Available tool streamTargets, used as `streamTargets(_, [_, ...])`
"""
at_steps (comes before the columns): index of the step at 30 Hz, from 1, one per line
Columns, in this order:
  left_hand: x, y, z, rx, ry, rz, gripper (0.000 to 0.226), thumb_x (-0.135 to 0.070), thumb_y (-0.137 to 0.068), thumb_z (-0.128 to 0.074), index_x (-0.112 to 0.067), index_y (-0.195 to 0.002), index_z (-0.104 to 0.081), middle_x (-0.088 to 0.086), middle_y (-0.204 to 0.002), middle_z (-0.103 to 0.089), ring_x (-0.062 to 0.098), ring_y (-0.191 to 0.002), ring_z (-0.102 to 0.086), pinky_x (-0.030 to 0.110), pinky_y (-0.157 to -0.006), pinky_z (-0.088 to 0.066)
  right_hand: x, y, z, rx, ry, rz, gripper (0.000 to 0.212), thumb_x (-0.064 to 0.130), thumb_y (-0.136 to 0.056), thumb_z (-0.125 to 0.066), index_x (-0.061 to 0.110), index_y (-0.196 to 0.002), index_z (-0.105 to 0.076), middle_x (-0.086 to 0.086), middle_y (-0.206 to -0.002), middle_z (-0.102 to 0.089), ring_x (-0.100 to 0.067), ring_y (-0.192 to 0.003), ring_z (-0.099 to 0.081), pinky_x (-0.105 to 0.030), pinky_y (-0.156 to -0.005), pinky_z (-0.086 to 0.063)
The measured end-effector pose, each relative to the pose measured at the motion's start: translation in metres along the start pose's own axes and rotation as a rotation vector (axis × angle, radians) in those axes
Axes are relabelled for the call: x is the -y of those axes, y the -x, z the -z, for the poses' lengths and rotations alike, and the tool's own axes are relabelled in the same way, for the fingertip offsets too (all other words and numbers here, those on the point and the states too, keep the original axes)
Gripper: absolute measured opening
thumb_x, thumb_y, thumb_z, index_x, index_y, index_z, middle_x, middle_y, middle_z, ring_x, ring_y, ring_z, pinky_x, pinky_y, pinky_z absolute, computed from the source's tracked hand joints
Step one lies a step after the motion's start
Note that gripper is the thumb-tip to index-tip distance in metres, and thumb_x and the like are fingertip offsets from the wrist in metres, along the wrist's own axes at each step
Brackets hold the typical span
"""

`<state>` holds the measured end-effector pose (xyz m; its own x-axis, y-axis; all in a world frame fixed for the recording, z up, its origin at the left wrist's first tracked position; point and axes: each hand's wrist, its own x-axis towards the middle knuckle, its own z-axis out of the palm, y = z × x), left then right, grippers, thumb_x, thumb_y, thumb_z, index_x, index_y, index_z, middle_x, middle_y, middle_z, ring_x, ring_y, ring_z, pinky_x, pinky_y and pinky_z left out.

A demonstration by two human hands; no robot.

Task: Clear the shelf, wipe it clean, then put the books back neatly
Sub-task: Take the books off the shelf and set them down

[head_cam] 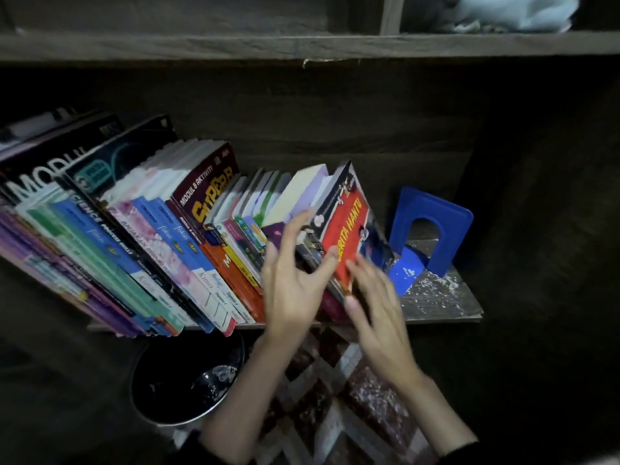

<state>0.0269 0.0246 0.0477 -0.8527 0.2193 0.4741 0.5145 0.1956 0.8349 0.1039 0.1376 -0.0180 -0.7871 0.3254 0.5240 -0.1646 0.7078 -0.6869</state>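
1. On lower shelf (pixel 443 307), L to mid part: row of books (pixel 151 236) stands w/ spines toward camera, all leaning to the L.
2. Last book at R end of the row = red book (pixel 347 236), yellow title ending "...RITA HANTU". Its cover faces R and it is tilted like the rest.
3. Left hand (pixel 295 283): fingers spread, near straight, laid over spines just L of red book. Thumb tip touches the red cover. Grip: fingers apart, not curled round anything.
4. Right hand (pixel 379 307): motion-blurred. Fingers straight, tips at lower front edge of red book. Grip reads as apart as far as blur allows; contact w/ the book can't be confirmed.
5. Blue bookend (pixel 449 229) stands upright just R of red book; touching or not, can't tell. Its base tongue lies flat on the shelf, pointing toward the books.
6. Bare board round the bookend is scattered w/ white specks (pixel 432 290).
7. Below the shelf, L of the arms: black bin (pixel 174 380), round, sth shiny inside. Patterned floor tiles (pixel 352 397) lie under the arms.
8. Above: upper shelf board (pixel 302 45), w/ pale cloth (pixel 510 11) in its R compartment.
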Motion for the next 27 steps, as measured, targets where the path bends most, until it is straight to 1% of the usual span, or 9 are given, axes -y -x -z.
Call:
streamTargets(2, [-0.015, -0.002, 0.036, 0.083, 0.247, 0.047, 0.054, -0.038, -0.070, -0.079, -0.051, -0.116, -0.052, -0.024, -0.125, -0.055, 0.015, -0.114, -0.060, 0.043, -0.093, -0.051, 0.019, -0.014, 0.025, -0.052, -0.033, -0.079, 0.058, 0.067, -0.087, -0.036, 0.059, -0.141, -0.015, 0.042, -0.142, -0.021, 0.008, -0.136, -0.021, -0.040, -0.113, -0.024])
streamTargets(5, [-0.018, 0.008, 0.078, 0.211, 0.436, 0.139, 0.052, -0.022, -0.065, -0.079, -0.045, -0.108, -0.059, -0.007, -0.123, -0.061, 0.015, -0.097, -0.069, 0.031, -0.075, -0.058, 0.041, -0.032, 0.061, 0.130, -0.262, -0.262, 0.079, 0.071, -0.072, -0.062, 0.071, -0.132, -0.012, 0.048, -0.132, -0.033, 0.014, -0.125, -0.039, -0.028, -0.107, -0.034])
streamTargets(8, [0.001, 0.027, 0.096, 0.268, 0.441, 0.230, 0.057, -0.031, -0.057, -0.082, -0.044, -0.109, -0.061, 0.000, -0.118, -0.066, 0.018, -0.102, -0.065, 0.032, -0.080, -0.054, 0.048, -0.022, 0.075, 0.434, -0.502, -0.323, 0.098, 0.040, -0.068, -0.080, 0.064, -0.138, -0.015, 0.037, -0.135, -0.043, 0.010, -0.122, -0.047, -0.021, -0.104, -0.040])
streamTargets(12, [0.033, 0.063, 0.091, 0.356, 0.513, 0.451, 0.063, -0.035, -0.053, -0.073, -0.038, -0.115, -0.058, -0.015, -0.105, -0.070, 0.009, -0.093, -0.066, 0.023, -0.070, -0.054, 0.030, 0.020, 0.065, 0.547, -0.546, -0.366, 0.098, 0.014, -0.072, -0.073, 0.048, -0.143, -0.016, 0.052, -0.125, -0.038, 0.019, -0.118, -0.043, -0.004, -0.092, -0.036])
streamTargets(16, [0.076, 0.112, 0.067, 0.384, 0.332, 0.585, 0.058, -0.029, -0.073, -0.075, -0.054, -0.119, -0.050, -0.040, -0.126, -0.041, 0.000, -0.118, -0.045, 0.023, -0.090, -0.046, -0.017, 0.071, 0.049, 0.681, -0.542, -0.522, 0.083, 0.019, -0.074, -0.078, 0.050, -0.139, -0.037, 0.032, -0.137, -0.046, 0.007, -0.124, -0.046, -0.011, -0.099, -0.036])
streamTargets(19, [0.111, 0.148, 0.034, 0.356, 0.374, 0.704, 0.042, -0.008, -0.089, -0.061, -0.040, -0.116, -0.057, -0.026, -0.121, -0.055, -0.005, -0.102, -0.059, 0.015, -0.078, -0.050, -0.058, 0.102, 0.037, 0.765, -0.469, -0.664, 0.072, 0.042, -0.067, -0.083, 0.053, -0.130, -0.049, 0.020, -0.146, -0.040, -0.006, -0.138, -0.031, -0.036, -0.116, -0.026])
streamTargets(22, [0.148, 0.173, -0.009, 0.454, 0.359, 0.866, 0.029, -0.010, -0.093, -0.056, -0.033, -0.110, -0.062, -0.005, -0.111, -0.064, 0.001, -0.084, -0.065, 0.015, -0.069, -0.050, -0.092, 0.122, 0.023, 0.752, -0.459, -0.870, 0.070, 0.039, -0.063, -0.085, 0.059, -0.121, -0.052, 0.017, -0.147, -0.035, -0.011, -0.140, -0.025, -0.045, -0.117, -0.022])
streamTargets(25, [0.182, 0.194, -0.054, 0.597, 0.340, 0.970, 0.053, -0.005, -0.078, -0.073, -0.032, -0.120, -0.053, 0.001, -0.112, -0.058, 0.006, -0.087, -0.059, 0.015, -0.068, -0.049, -0.132, 0.149, 0.003, 0.713, -0.508, -1.067, 0.077, 0.037, -0.052, -0.089, 0.061, -0.116, -0.055, 0.006, -0.140, -0.044, -0.023, -0.134, -0.036, -0.049, -0.112, -0.031])
streamTargets(27, [0.199, 0.202, -0.079, 0.623, 0.329, 1.022, 0.065, 0.009, -0.074, -0.071, -0.021, -0.128, -0.050, 0.004, -0.110, -0.058, 0.009, -0.086, -0.057, 0.014, -0.067, -0.049, -0.154, 0.164, -0.009, 0.679, -0.507, -1.160, 0.079, 0.034, -0.048, -0.089, 0.059, -0.115, -0.057, 0.001, -0.134, -0.050, -0.024, -0.127, -0.045, -0.040, -0.107, -0.039])
